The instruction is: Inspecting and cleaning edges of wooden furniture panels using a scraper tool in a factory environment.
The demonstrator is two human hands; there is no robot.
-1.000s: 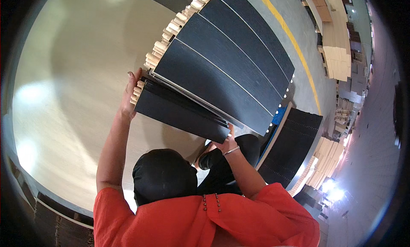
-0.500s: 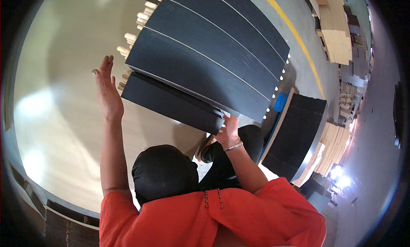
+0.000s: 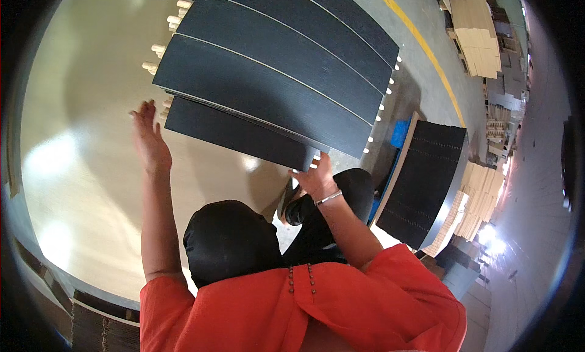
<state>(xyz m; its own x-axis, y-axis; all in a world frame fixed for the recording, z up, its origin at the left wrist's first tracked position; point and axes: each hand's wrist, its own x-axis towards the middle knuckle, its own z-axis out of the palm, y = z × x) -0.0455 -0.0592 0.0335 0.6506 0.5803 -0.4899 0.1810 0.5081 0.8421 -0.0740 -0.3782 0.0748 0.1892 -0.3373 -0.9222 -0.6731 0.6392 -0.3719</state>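
A narrow black board (image 3: pixel 234 133) lies along the near edge of a row of black boards (image 3: pixel 268 69). Pale wooden dowels (image 3: pixel 150 67) stick out of the boards' left ends, and short pale pegs (image 3: pixel 370 139) out of the right ends. My right hand (image 3: pixel 318 176) grips the narrow board's right end, thumb and fingers about its pegs. My left hand (image 3: pixel 151 142) is beside the board's left end, fingers stretched out, holding nothing. Whether its fingertips touch the dowels there I cannot tell.
A broad, shiny cream surface (image 3: pixel 91 187) spreads under and left of the boards. To the right stands a black stack (image 3: pixel 420 184) with a blue thing (image 3: pixel 400 133) beside it. Farther off are a yellow floor line (image 3: pixel 420 41), stacked pale boards (image 3: pixel 477 47) and a bright light (image 3: pixel 490 237).
The row of black boards has shifted left and away, and the narrow board with it. My right hand has moved slightly left, still on the board's end. My left hand sits a little lower.
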